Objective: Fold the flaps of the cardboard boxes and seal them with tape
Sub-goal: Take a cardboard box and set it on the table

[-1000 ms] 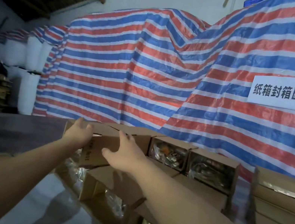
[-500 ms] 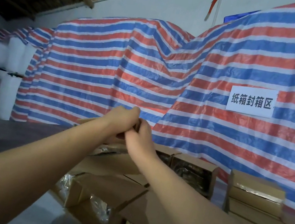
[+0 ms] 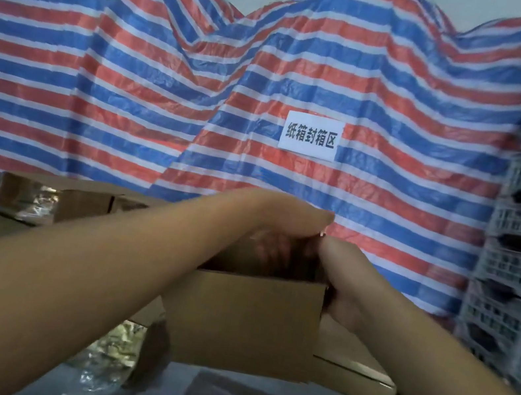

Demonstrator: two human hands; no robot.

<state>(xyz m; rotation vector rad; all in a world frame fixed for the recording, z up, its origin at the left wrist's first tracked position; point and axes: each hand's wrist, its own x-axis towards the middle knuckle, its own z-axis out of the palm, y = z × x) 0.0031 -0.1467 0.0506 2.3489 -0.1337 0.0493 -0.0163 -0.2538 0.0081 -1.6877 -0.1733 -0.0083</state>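
Box now lifted off the far stack and held near; left hand grips its top, right hand its right edge; flap folding can begin.

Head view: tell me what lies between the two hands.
The open top of the box, held between left hand and right hand; inside is dark.

Two bare forearms in frame, no sleeves visible up to the frame edge. Left hand and right hand: no gloves, no rings, no watch or wristband visible. Fingertips mostly hidden, nails can't be made out.
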